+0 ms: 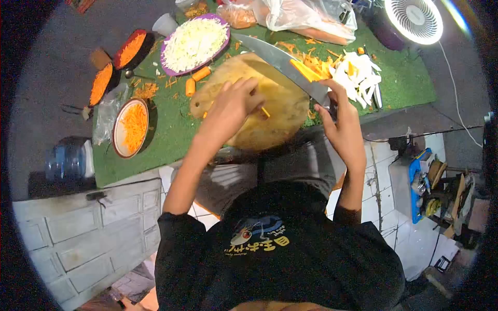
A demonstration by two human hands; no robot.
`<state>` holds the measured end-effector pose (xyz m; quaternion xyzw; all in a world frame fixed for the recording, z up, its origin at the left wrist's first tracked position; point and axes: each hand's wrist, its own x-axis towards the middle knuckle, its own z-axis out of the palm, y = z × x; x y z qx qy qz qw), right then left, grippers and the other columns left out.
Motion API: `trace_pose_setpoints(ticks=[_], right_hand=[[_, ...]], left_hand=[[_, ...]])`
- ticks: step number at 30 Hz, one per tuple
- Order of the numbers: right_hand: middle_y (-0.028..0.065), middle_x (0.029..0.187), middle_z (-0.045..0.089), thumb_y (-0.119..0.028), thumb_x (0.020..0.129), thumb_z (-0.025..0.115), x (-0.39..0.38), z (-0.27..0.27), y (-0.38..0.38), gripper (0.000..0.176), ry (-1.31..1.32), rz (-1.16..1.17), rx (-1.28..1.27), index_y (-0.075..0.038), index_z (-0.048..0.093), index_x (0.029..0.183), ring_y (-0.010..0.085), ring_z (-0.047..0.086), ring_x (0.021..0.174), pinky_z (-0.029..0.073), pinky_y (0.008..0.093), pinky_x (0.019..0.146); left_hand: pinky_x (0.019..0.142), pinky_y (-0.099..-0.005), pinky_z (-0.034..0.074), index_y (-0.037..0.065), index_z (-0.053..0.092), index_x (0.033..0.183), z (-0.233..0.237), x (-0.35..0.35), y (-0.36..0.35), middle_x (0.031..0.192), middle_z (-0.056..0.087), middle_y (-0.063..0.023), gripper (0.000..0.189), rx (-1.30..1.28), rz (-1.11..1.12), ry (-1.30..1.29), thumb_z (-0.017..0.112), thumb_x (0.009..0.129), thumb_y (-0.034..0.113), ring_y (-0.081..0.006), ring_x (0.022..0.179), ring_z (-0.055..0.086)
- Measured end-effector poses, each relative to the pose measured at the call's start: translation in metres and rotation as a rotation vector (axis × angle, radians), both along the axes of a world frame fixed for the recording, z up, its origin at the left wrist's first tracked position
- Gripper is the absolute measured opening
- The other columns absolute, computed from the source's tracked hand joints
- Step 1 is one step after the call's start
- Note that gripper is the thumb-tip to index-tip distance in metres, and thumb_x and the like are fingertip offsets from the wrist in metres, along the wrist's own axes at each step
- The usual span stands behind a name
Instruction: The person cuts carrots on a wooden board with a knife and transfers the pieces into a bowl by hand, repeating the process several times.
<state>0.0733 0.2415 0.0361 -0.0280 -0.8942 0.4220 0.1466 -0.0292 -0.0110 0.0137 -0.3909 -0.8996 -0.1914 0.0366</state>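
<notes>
A large knife (277, 59) is in my right hand (342, 116), its handle between thumb and fingers and its blade reaching up and left over the round wooden board (280, 103). Orange strips (306, 71) lie along the blade's right side. My left hand (236, 103) rests over the board's left part with its fingers curled downward; what is beneath them is hidden. A thin orange stick (265, 112) lies on the board beside its fingers. Carrot pieces (191, 87) stand by the board's upper left edge. White strips (357, 78) are heaped right of the blade.
On the green mat (171, 150) are a purple plate (226, 42) of shredded white vegetable and a bowl (117, 140) of orange shreds. Two more orange-filled dishes sit at the left. Plastic bags (311, 18) lie at the back, a fan (415, 18) at back right.
</notes>
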Motion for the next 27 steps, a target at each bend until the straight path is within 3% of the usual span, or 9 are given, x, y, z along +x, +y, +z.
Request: trace_pose_setpoints(ticks=[3,9,12,16,20,22,23,24,27], right_hand=[[0.0266,0.118,0.065,-0.003,0.092,0.068,0.001,-0.003,0.000,0.051,0.041,0.062,0.013,-0.010,0.051,0.139,0.0469,0.064,0.109,0.051,0.0457,0.090],[0.0212,0.135,0.063,0.002,0.089,0.072,-0.010,-0.023,-0.011,0.058,0.039,0.082,0.012,-0.009,0.050,0.142,0.0360,0.063,0.124,0.051,0.0431,0.103],[0.0169,0.137,0.060,0.007,0.086,0.072,-0.017,-0.034,-0.018,0.059,0.115,0.171,0.045,-0.007,0.052,0.140,0.0298,0.061,0.122,0.050,0.0393,0.103],[0.0149,0.124,0.065,0.006,0.087,0.072,-0.025,-0.007,-0.054,0.048,0.041,0.250,-0.029,-0.005,0.058,0.131,0.0245,0.064,0.112,0.052,0.0375,0.096],[0.0135,0.102,0.070,0.010,0.081,0.072,-0.029,-0.005,-0.059,0.032,-0.021,0.265,0.035,-0.003,0.063,0.109,0.0267,0.070,0.094,0.053,0.0367,0.084],[0.0140,0.102,0.070,0.010,0.081,0.071,-0.032,0.002,-0.059,0.031,0.044,0.298,0.116,-0.003,0.062,0.107,0.0282,0.070,0.093,0.053,0.0364,0.083],[0.0145,0.101,0.070,0.010,0.081,0.071,-0.035,0.004,-0.059,0.029,0.108,0.363,0.168,-0.002,0.061,0.105,0.0296,0.069,0.092,0.053,0.0360,0.083],[0.0166,0.095,0.066,0.009,0.066,0.068,-0.039,0.000,-0.062,0.038,0.175,0.373,0.121,-0.004,0.062,0.101,0.0380,0.064,0.093,0.051,0.0422,0.081],[0.0146,0.100,0.070,0.010,0.079,0.073,-0.038,0.007,-0.064,0.027,0.106,0.379,0.176,-0.001,0.061,0.101,0.0310,0.070,0.094,0.054,0.0361,0.082]], left_hand=[[0.109,-0.0481,0.043,0.005,0.055,0.134,0.016,0.004,0.006,0.121,0.061,-0.0176,0.047,-0.007,0.152,-0.269,0.071,0.091,0.013,-0.0435,0.123,0.054],[0.086,-0.0484,0.046,0.001,0.065,0.104,0.016,0.015,-0.086,0.098,0.057,-0.0197,0.013,0.439,0.514,0.329,0.066,0.093,0.009,-0.0415,0.098,0.057],[0.087,-0.0497,0.046,0.001,0.067,0.102,0.021,0.026,-0.173,0.100,0.056,-0.0199,0.014,0.295,0.990,0.505,0.059,0.100,0.013,-0.0398,0.098,0.056],[0.087,-0.0389,0.050,0.004,0.070,0.113,0.018,0.038,-0.221,0.106,0.067,-0.0169,0.019,-0.130,1.099,0.545,0.060,0.101,0.014,-0.0321,0.092,0.064],[0.083,-0.0373,0.053,-0.001,0.068,0.121,0.088,0.102,-0.155,0.112,0.072,-0.0157,0.029,0.561,0.699,-0.008,0.057,0.103,0.019,-0.0303,0.097,0.070],[0.089,-0.0368,0.054,-0.004,0.065,0.118,0.112,0.133,-0.087,0.104,0.067,-0.0156,0.032,1.293,0.131,-0.088,0.063,0.101,0.024,-0.0252,0.098,0.067],[0.089,-0.0387,0.056,-0.003,0.057,0.128,0.123,0.135,-0.083,0.111,0.062,-0.0161,0.039,1.436,-0.261,-0.321,0.065,0.098,0.020,-0.0251,0.090,0.067],[0.089,-0.0387,0.056,-0.003,0.057,0.128,0.125,0.143,-0.081,0.111,0.062,-0.0161,0.039,1.467,-0.268,-0.331,0.065,0.098,0.020,-0.0251,0.090,0.067],[0.071,-0.0353,0.049,0.016,0.068,0.110,0.126,0.172,-0.071,0.111,0.066,-0.0049,0.015,1.538,-0.792,-0.457,0.058,0.100,0.022,-0.0145,0.084,0.065]])
